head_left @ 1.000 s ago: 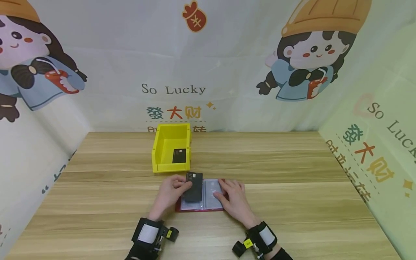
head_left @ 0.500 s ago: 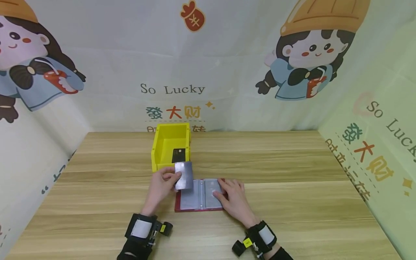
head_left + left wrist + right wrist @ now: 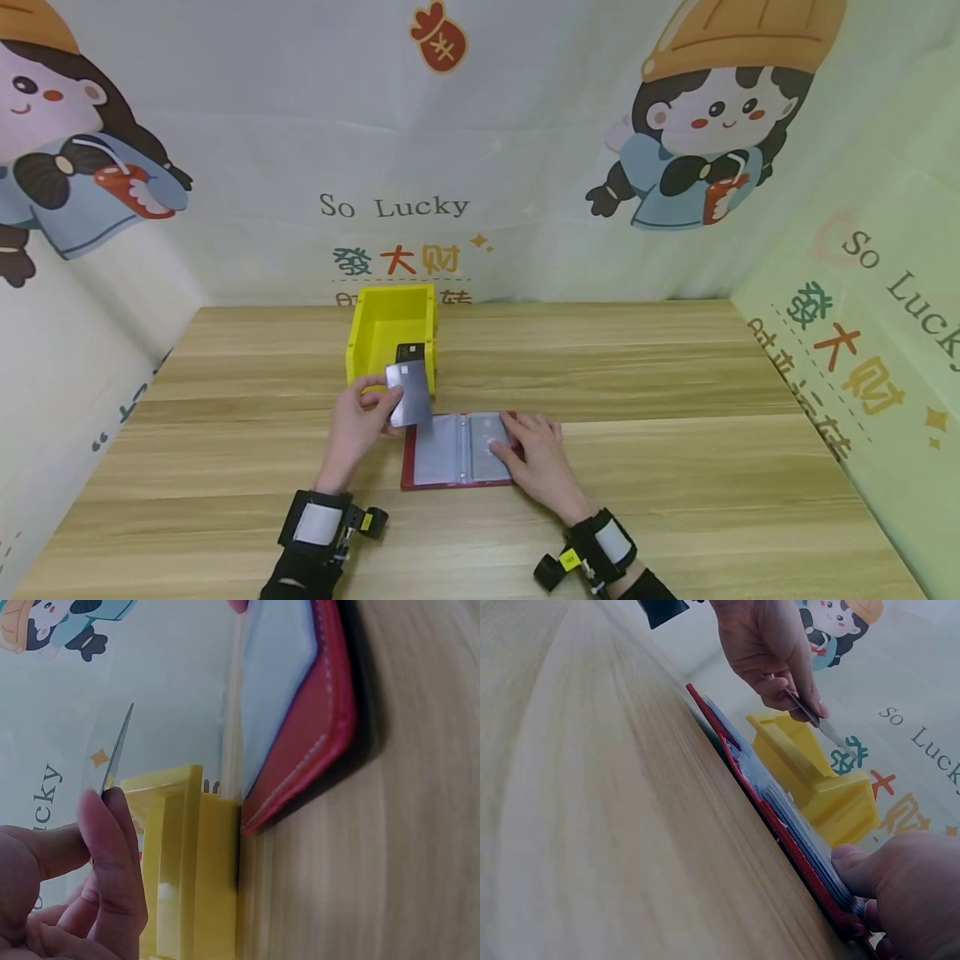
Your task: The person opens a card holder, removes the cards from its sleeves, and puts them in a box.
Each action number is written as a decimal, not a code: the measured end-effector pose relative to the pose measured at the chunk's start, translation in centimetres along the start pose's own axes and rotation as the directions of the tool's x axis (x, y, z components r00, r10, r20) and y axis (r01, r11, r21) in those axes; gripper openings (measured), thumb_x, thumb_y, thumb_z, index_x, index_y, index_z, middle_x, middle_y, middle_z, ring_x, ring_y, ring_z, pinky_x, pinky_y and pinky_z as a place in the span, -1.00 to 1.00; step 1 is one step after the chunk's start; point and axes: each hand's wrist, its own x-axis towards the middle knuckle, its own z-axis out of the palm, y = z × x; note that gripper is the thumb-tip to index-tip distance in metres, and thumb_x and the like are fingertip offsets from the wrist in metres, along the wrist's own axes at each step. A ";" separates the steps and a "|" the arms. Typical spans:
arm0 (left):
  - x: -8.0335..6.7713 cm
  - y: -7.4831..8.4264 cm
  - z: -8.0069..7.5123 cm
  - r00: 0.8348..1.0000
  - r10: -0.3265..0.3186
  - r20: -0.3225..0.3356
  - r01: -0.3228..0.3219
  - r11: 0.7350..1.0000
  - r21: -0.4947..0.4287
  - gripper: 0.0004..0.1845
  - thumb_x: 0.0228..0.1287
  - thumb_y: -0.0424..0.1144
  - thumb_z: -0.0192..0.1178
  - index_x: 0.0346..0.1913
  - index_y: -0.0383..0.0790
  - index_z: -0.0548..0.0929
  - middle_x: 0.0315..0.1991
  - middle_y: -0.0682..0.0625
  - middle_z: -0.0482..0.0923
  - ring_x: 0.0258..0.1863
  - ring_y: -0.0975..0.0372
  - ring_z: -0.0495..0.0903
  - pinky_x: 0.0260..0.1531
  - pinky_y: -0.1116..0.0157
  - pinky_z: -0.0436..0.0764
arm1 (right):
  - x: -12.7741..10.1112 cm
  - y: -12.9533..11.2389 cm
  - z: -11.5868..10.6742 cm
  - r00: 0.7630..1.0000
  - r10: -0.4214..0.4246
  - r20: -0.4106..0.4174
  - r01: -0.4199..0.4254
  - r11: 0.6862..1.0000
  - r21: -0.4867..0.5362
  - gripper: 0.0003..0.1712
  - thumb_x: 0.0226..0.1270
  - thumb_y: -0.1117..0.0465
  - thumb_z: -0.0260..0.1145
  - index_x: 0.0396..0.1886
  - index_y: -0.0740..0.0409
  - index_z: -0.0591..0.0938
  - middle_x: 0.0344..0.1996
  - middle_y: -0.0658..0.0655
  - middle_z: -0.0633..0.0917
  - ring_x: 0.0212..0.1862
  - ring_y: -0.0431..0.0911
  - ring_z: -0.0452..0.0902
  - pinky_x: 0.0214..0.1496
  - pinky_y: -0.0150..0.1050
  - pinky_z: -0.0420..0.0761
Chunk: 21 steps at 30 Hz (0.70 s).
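Note:
My left hand pinches a grey card by its left edge and holds it in the air between the yellow bin and the red card holder. In the left wrist view the card shows edge-on above my fingers, with the bin and the holder beside it. The holder lies open on the table, its clear sleeves up. My right hand rests flat on its right page; the right wrist view shows my fingers on the holder's edge. A black card lies inside the bin.
The wooden table stretches to the right and left of the holder. Printed cloth walls close in the back and both sides. The yellow bin stands just beyond the holder, near the table's middle.
My left hand has lifted the card off the holder's left page and carried it up and left toward the yellow bin. The right hand has stayed on the right page.

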 end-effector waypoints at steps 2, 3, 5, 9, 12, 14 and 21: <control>0.0 0.0 -0.1 1.000 -0.003 -0.008 0.003 1.000 0.020 -0.61 0.44 -0.29 0.20 0.20 -0.46 0.47 -0.25 -0.37 0.72 -0.71 0.22 0.63 -0.55 0.26 0.68 | 0.0 -0.1 0.0 1.000 0.005 0.002 -0.005 1.000 0.011 -0.44 0.32 0.14 0.41 0.22 0.39 0.59 -0.48 -0.05 0.44 -0.21 -0.13 0.33 0.07 -0.06 0.20; 0.0 0.1 -0.2 1.000 -0.002 -0.011 0.003 1.000 0.023 -0.61 0.44 -0.29 0.20 0.20 -0.45 0.47 -0.24 -0.38 0.71 -0.71 0.22 0.63 -0.55 0.26 0.68 | 0.0 -0.1 -0.1 1.000 0.009 0.003 -0.009 1.000 0.016 -0.44 0.32 0.15 0.41 0.22 0.39 0.59 -0.48 -0.05 0.45 -0.21 -0.13 0.34 0.07 -0.06 0.20; 0.2 0.1 -0.3 1.000 0.000 -0.019 0.001 0.999 0.033 -0.60 0.44 -0.28 0.21 0.21 -0.44 0.47 -0.24 -0.37 0.71 -0.71 0.22 0.63 -0.55 0.26 0.67 | 0.0 -0.2 -0.2 1.000 0.014 0.005 -0.014 1.000 0.020 -0.44 0.31 0.15 0.41 0.22 0.39 0.59 -0.48 -0.05 0.45 -0.20 -0.12 0.34 0.06 -0.06 0.19; 0.9 0.5 -0.8 0.999 0.022 -0.025 -0.021 0.998 0.066 -0.57 0.43 -0.27 0.23 0.23 -0.45 0.46 -0.26 -0.35 0.67 -0.71 0.20 0.64 -0.56 0.29 0.66 | 0.0 -0.3 -0.2 1.000 0.020 0.012 -0.021 1.000 0.022 -0.44 0.32 0.15 0.41 0.22 0.39 0.59 -0.47 -0.05 0.45 -0.20 -0.11 0.35 0.06 -0.07 0.18; 1.5 0.9 -1.1 0.999 0.041 -0.028 -0.038 0.993 0.111 -0.54 0.43 -0.25 0.23 0.24 -0.45 0.46 -0.22 -0.35 0.65 -0.67 0.15 0.67 -0.55 0.30 0.66 | 0.1 -0.3 -0.2 1.000 0.021 0.017 -0.021 1.000 0.023 -0.43 0.32 0.15 0.41 0.23 0.39 0.58 -0.46 -0.04 0.45 -0.20 -0.11 0.34 0.06 -0.07 0.19; 1.9 1.3 -1.3 0.998 0.051 -0.027 -0.046 0.989 0.143 -0.53 0.43 -0.23 0.22 0.25 -0.44 0.45 -0.17 -0.37 0.63 -0.63 0.10 0.69 -0.53 0.30 0.67 | 0.1 -0.2 -0.2 1.000 0.020 0.019 -0.020 1.000 0.022 -0.43 0.32 0.15 0.40 0.23 0.39 0.58 -0.46 -0.04 0.45 -0.20 -0.11 0.34 0.06 -0.07 0.19; 3.4 2.6 -1.3 0.996 0.082 -0.040 -0.068 0.962 0.265 -0.54 0.45 -0.20 0.20 0.26 -0.40 0.44 -0.14 -0.31 0.54 -0.55 -0.01 0.69 -0.59 0.43 0.55 | 0.0 -0.2 -0.2 1.000 0.015 0.009 -0.015 1.000 0.021 -0.44 0.32 0.15 0.41 0.22 0.38 0.59 -0.46 -0.04 0.46 -0.20 -0.11 0.35 0.06 -0.07 0.20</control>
